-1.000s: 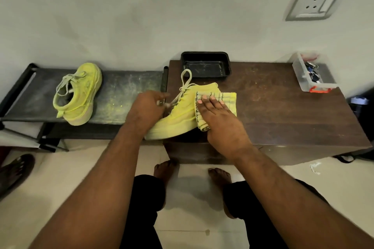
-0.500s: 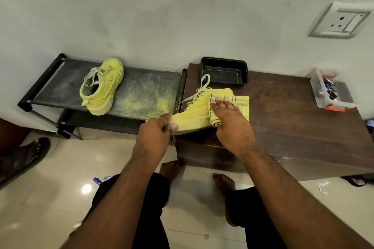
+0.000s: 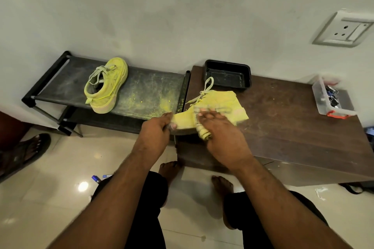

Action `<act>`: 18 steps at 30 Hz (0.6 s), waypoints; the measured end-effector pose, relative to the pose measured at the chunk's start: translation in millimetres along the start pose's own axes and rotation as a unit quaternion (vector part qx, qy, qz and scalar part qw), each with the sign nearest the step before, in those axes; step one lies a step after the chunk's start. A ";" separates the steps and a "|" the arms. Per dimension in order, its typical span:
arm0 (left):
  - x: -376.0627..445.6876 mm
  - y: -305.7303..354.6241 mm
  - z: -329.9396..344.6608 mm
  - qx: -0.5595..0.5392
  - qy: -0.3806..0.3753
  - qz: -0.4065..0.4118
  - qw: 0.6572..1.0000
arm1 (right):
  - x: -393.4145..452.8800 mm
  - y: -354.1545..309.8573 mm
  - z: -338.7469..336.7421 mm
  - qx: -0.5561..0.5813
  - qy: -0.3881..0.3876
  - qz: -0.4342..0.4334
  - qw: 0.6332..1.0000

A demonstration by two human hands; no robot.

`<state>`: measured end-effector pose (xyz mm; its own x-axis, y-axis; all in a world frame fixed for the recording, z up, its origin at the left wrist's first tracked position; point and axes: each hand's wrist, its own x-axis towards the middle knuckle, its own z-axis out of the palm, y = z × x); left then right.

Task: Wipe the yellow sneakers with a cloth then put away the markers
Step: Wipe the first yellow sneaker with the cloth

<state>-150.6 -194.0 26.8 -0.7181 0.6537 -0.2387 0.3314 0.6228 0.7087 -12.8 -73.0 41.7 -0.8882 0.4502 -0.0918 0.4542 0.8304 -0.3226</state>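
Cloth [image 3: 204, 134] under R hand [image 3: 219, 127] on sneaker [image 3: 214, 105]

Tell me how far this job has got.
Nothing looks finished. In hand: the left hand grips the sneaker on the table while the right hand presses the cloth on it. Left: the second sneaker on the rack, and markers on the floor.

My forearms are bare with no sleeves in view, my trousers [image 3: 145, 204] are black, and my feet [image 3: 169, 169] are bare.
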 end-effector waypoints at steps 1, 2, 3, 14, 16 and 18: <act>0.4 1.8 -0.1 -0.001 0.001 -0.001 1.000 | -1.0 10.5 -5.5 0.008 0.011 0.045 0.999; 1.1 3.9 0.1 -0.005 0.003 0.000 1.000 | -1.5 21.6 -10.5 0.018 0.025 0.090 0.996; 2.0 5.4 0.4 -0.010 0.005 0.000 1.000 | -1.2 31.2 -14.0 0.026 0.038 0.123 0.991; -5.3 0.1 11.2 0.015 0.005 0.041 0.999 | -2.0 -12.0 -1.3 -0.001 0.095 -0.039 0.995; -7.4 -0.1 14.3 0.001 0.013 0.038 0.999 | -1.4 -17.5 12.9 -0.050 0.059 -0.084 0.994; -7.5 -0.3 15.7 -0.011 0.019 0.032 0.999 | -0.5 -10.0 17.3 -0.078 0.043 -0.080 0.993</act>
<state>-135.7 -192.4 18.0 -0.7192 0.6745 -0.1667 0.3644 0.5705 0.7360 -18.1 -87.2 28.7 -0.9434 0.3300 0.0319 0.3196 0.9309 -0.1771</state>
